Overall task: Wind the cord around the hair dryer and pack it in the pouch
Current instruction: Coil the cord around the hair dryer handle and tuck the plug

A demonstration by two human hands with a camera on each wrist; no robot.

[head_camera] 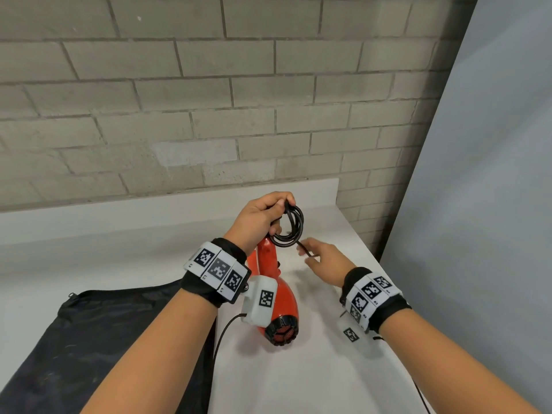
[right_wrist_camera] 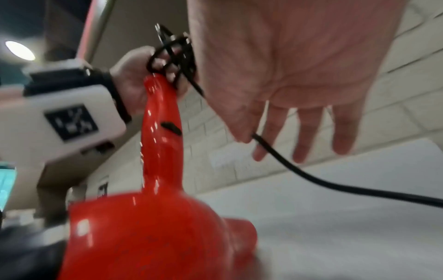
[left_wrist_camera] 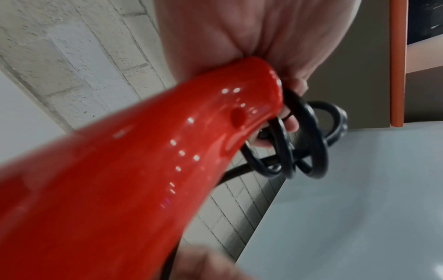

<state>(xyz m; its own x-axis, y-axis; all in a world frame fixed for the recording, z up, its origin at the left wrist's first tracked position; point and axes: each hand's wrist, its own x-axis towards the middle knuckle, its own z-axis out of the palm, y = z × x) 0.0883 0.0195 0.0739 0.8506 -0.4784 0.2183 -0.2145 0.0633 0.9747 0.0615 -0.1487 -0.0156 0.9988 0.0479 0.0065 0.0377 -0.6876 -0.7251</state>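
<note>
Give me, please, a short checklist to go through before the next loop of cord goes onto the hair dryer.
1. Left hand grips the handle end of the red hair dryer: ok.
2. Loops of cord already made are held under the left hand's fingers: ok.
3. Right hand pinches the free run of cord between thumb and forefinger, other fingers straight: ok.
4. Free cord trails away untangled: cannot tell, as it leaves the right wrist view.
5. Plug end located: cannot tell, not seen.
6. Black pouch lies on the white table beside the dryer, ready: ok; whether its mouth is open, cannot tell.
</note>
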